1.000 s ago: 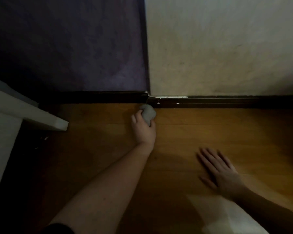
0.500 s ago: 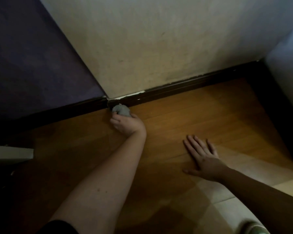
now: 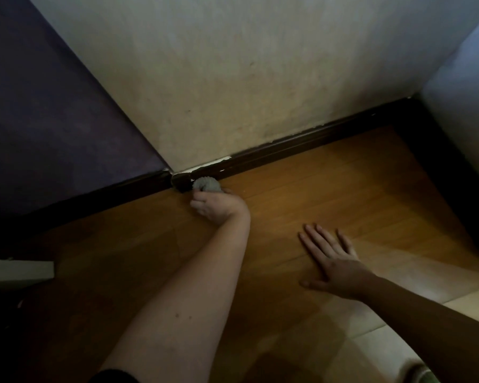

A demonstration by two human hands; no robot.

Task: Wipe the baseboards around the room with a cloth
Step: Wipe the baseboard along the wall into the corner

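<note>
**Head view: cloth at the baseboard joint**

I read no brand, label or writing anywhere here. My left hand (image 3: 219,205) has its fingers curled round a balled grey cloth (image 3: 206,185), which touches the dark baseboard (image 3: 288,150) just right of the joint where the purple wall (image 3: 53,120) meets the cream wall (image 3: 233,78) (chipped white paint along the board's top edge there). My right hand (image 3: 332,258) lies flat on the wooden floor (image 3: 329,194), fingers spread and holding nothing, well apart from the cloth.
</note>
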